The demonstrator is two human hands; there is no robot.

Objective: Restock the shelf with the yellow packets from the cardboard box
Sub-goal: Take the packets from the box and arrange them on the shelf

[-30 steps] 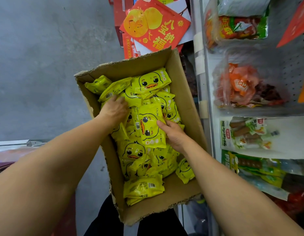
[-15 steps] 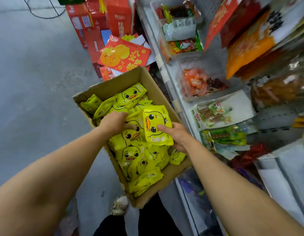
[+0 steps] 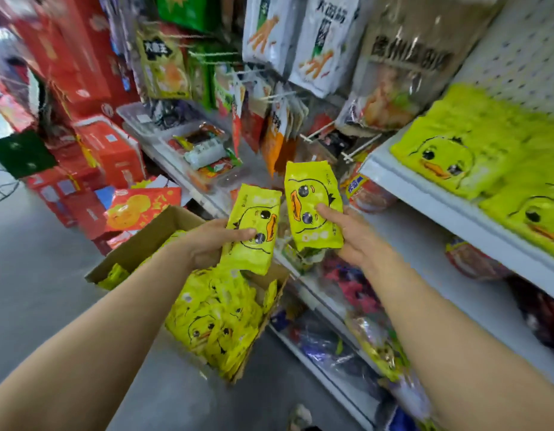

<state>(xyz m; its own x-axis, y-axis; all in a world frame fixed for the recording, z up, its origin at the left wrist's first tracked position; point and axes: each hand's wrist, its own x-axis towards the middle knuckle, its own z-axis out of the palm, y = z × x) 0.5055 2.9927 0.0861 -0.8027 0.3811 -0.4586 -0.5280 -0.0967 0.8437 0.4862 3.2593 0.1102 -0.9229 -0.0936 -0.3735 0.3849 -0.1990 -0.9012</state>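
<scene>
Yellow foil is in both my hands: my left hand (image 3: 207, 244) grips one duck-faced packet (image 3: 254, 228), thumb laid across its front and fingers curled behind, while my right hand (image 3: 350, 234) pinches a second packet (image 3: 311, 203) near its lower edge, thumb on the printed face. The two packets stand roughly upright, just beside each other without clearly touching, and each duck is turned sideways (beaks pointing toward one another). Both are held up in the air above the far end of the cardboard box (image 3: 151, 241), which sits low on the grey floor (image 3: 36, 290) against the foot of the shelving, with one flap raised on my left. More yellow packets (image 3: 213, 325) lie heaped in the box, several spilling toward its near corner. To my right, on the white shelf (image 3: 425, 188), a batch of the same yellow duck packets (image 3: 474, 150) already lies flat, stacked against the pegboard back. Between my hands and that shelf hang other snack bags (image 3: 300, 35) from pegs, and clear trays (image 3: 204, 150) of wrapped goods sit on a lower ledge. Red cartons (image 3: 111, 150) are piled on the floor beyond the box, though that side is blurred.
</scene>
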